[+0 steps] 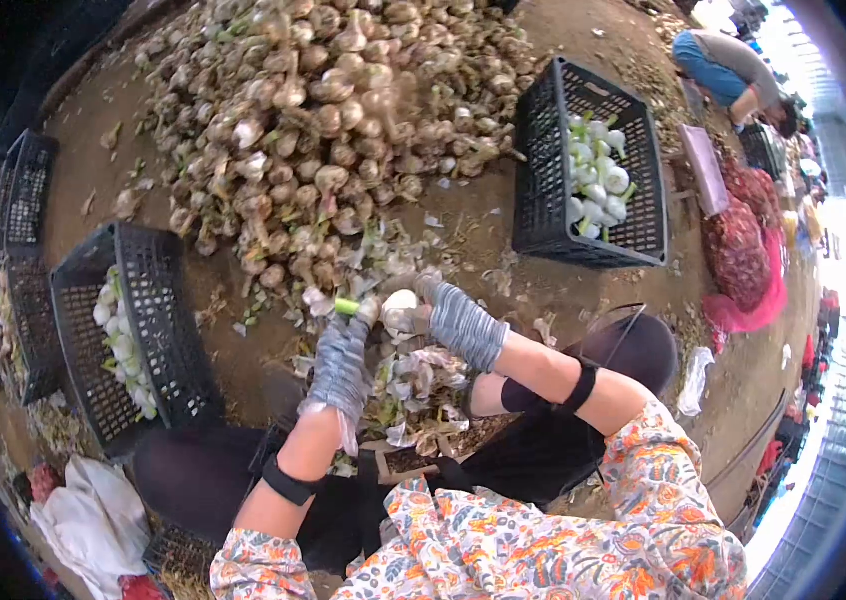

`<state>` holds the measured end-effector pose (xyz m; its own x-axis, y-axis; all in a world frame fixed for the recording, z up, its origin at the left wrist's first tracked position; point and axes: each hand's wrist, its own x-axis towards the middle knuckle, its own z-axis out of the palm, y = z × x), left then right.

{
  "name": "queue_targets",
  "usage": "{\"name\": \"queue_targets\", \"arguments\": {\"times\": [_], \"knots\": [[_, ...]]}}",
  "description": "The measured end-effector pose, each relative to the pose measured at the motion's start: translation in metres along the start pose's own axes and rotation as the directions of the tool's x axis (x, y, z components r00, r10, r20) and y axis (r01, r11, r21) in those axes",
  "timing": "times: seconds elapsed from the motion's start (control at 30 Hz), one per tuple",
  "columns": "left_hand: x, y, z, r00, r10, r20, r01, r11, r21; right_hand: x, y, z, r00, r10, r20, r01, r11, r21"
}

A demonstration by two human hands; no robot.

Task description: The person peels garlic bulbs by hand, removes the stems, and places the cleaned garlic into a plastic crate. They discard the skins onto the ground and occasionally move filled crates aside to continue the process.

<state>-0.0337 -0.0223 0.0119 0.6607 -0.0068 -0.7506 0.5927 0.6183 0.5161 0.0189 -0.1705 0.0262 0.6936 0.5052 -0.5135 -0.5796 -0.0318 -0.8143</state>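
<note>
Between my two gloved hands is a peeled white garlic bulb (401, 308), its cut green stem (346, 306) pointing left. My left hand (348, 345), in a grey striped glove, is closed around the stem side of the bulb. From the right, my right hand (451, 318), in the same kind of glove, has its fingers closed against the bulb's other side. Loose garlic skins (418, 385) lie just below the hands, between the knees. A large heap of unpeeled garlic (333, 130) rises in front of the hands.
A black crate (591, 245) with peeled garlic stands at the upper right, another (158, 320) at the left. More crates (28, 200) line the far left. A red net sack (743, 250) lies at the right, near another person (733, 60) bending down.
</note>
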Motion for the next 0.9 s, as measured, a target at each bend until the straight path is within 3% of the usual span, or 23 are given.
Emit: {"name": "queue_targets", "arguments": {"times": [0.07,0.1,0.13,0.17,0.2,0.23,0.27,0.3,0.33,0.37,0.4,0.47,0.5,0.53,0.57,0.6,0.63,0.67,0.73,0.8,0.87,0.9], "knots": [[-0.011,0.004,0.011,0.999,0.022,-0.030,-0.023,0.999,-0.034,0.025,0.006,-0.022,0.921,0.370,-0.123,-0.317,0.894,0.318],[-0.009,0.005,0.010,1.000,0.024,-0.019,-0.024,0.999,-0.033,0.013,-0.005,-0.042,0.948,0.312,-0.062,-0.234,0.815,0.531],[-0.007,0.008,0.006,0.999,-0.045,-0.029,0.043,0.997,-0.063,0.013,-0.019,-0.054,0.946,0.278,-0.164,-0.067,0.666,0.743],[-0.005,0.010,0.003,0.993,-0.113,-0.041,0.108,0.990,-0.095,0.017,-0.022,-0.077,0.913,0.178,-0.366,0.168,0.655,0.737],[-0.005,0.013,0.003,0.993,-0.107,-0.041,0.103,0.990,-0.100,0.016,-0.033,-0.103,0.889,0.053,-0.455,0.336,0.600,0.726],[-0.007,0.015,0.003,0.992,-0.116,-0.046,0.109,0.985,-0.132,0.012,-0.037,-0.135,0.877,-0.130,-0.463,0.470,0.440,0.766],[-0.011,0.018,0.002,0.990,-0.126,-0.057,0.115,0.979,-0.166,0.018,-0.037,-0.171,0.734,-0.199,-0.649,0.661,0.427,0.617],[-0.014,0.021,0.003,0.990,-0.133,-0.055,0.120,0.973,-0.196,0.005,-0.059,-0.174,0.670,-0.151,-0.726,0.695,0.471,0.543],[-0.011,0.017,-0.001,0.995,-0.092,-0.033,0.083,0.974,-0.210,0.006,-0.060,-0.188,0.599,-0.267,-0.755,0.783,0.393,0.482],[-0.009,0.015,-0.006,0.993,-0.115,-0.017,0.109,0.969,-0.222,-0.002,-0.064,-0.183,0.676,-0.298,-0.674,0.726,0.422,0.542],[-0.010,0.016,-0.007,0.990,-0.139,0.003,0.136,0.963,-0.232,0.008,-0.070,-0.179,0.632,-0.116,-0.766,0.730,0.421,0.539],[-0.013,0.017,-0.004,0.993,-0.117,-0.009,0.110,0.957,-0.268,0.029,-0.048,-0.170,0.763,-0.198,-0.616,0.526,0.744,0.412],[-0.014,0.018,-0.005,0.994,-0.114,-0.001,0.108,0.949,-0.295,0.045,-0.046,-0.150,0.832,-0.078,-0.549,0.347,0.845,0.406],[-0.014,0.019,-0.007,0.994,-0.110,0.007,0.107,0.941,-0.322,0.061,-0.036,-0.130,0.829,-0.091,-0.551,0.237,0.950,0.201],[-0.013,0.020,-0.010,0.996,-0.090,0.024,0.093,0.947,-0.307,0.082,-0.032,-0.115,0.833,-0.001,-0.554,-0.012,1.000,-0.018],[-0.015,0.024,-0.009,0.995,-0.096,0.004,0.093,0.947,-0.308,0.094,-0.012,-0.103,0.861,-0.223,-0.457,0.072,0.943,-0.324],[-0.013,0.024,-0.012,0.996,-0.091,0.006,0.088,0.944,-0.319,0.110,-0.003,-0.081,0.860,-0.393,-0.326,0.107,0.763,-0.638],[-0.010,0.024,-0.015,0.996,-0.087,0.007,0.085,0.941,-0.327,0.130,0.010,-0.068,0.757,-0.639,-0.140,0.100,0.325,-0.940],[-0.012,0.034,-0.016,0.993,-0.120,0.012,0.117,0.931,-0.347,0.164,0.006,-0.033,0.883,-0.469,-0.012,0.014,0.053,-0.998],[-0.007,0.032,-0.019,0.997,-0.077,0.007,0.074,0.927,-0.367,0.198,0.003,-0.004,0.885,-0.456,0.096,0.018,-0.173,-0.985],[-0.009,0.043,-0.016,0.996,-0.091,-0.020,0.080,0.942,-0.325,0.237,0.021,-0.003,0.785,-0.561,0.263,0.005,-0.419,-0.908],[-0.012,0.046,-0.015,0.994,-0.099,-0.035,0.083,0.943,-0.324,0.247,0.019,-0.001,0.806,-0.523,0.278,-0.017,-0.490,-0.872]]}}
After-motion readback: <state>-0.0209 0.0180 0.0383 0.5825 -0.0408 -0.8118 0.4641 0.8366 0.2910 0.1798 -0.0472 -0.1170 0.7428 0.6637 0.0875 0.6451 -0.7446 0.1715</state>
